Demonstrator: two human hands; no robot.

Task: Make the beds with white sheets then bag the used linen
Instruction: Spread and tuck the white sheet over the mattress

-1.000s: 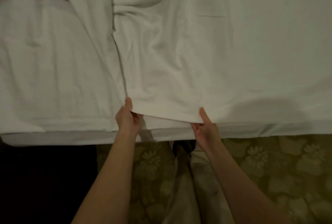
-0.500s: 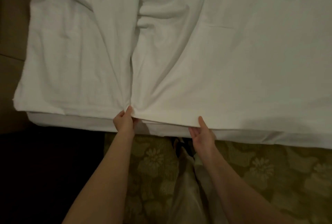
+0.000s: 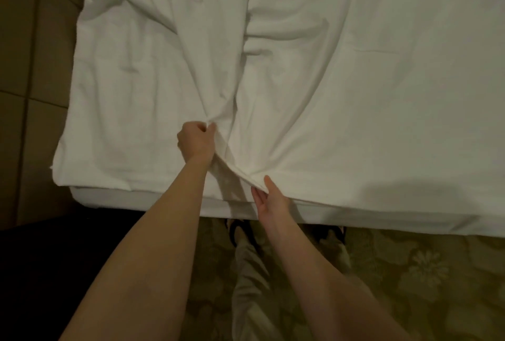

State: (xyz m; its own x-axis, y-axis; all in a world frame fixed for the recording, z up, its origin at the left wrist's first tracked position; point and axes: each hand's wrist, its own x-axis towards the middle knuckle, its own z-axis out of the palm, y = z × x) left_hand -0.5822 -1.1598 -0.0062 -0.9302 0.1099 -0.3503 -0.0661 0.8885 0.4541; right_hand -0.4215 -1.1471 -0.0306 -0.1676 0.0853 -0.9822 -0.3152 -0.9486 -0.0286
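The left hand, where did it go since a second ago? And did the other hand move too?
The left hand moved up from the near edge onto the bed, still pinching the white sheet and dragging its edge into a raised fold. The right hand stayed at the near edge, thumb on top of the sheet, fingers under it. The carpet is unchanged.

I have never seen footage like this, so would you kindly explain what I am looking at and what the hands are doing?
No machine here: a person wears a camera on the head, looking down at their own bare arms. A bed is covered with a wrinkled white sheet. The left hand grips a bunched fold of the sheet farther onto the bed. The right hand pinches the sheet's edge near the bedside. Below is patterned carpet.
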